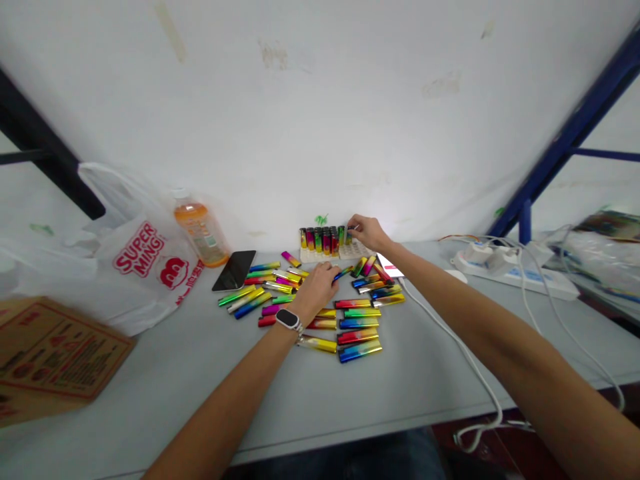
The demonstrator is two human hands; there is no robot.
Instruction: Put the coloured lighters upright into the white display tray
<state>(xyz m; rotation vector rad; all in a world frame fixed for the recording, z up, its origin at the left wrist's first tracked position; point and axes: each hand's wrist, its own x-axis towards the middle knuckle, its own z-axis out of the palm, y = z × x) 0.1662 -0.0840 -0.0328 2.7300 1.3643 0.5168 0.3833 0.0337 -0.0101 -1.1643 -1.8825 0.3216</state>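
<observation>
Many shiny two-tone lighters (pixel 359 336) lie on the grey table, spread around and below my hands. At the wall a pale tray (pixel 353 250) with holes holds several upright lighters (pixel 327 241), mostly on its left and middle. My right hand (pixel 369 232) is at the tray's right part, its fingertips pinched on the top of an upright green-yellow lighter. Over the loose lighters, my left hand (pixel 316 288), with a watch on the wrist, has its fingers closed on a blue lighter (pixel 343 273) that points to the right.
A phone (pixel 234 271), an orange drink bottle (pixel 203 230), a white plastic bag (pixel 145 260) and a cardboard box (pixel 60 357) stand or lie at the left. To the right are a white card (pixel 390 265), a power strip (pixel 520 280) and a white cable (pixel 467 360).
</observation>
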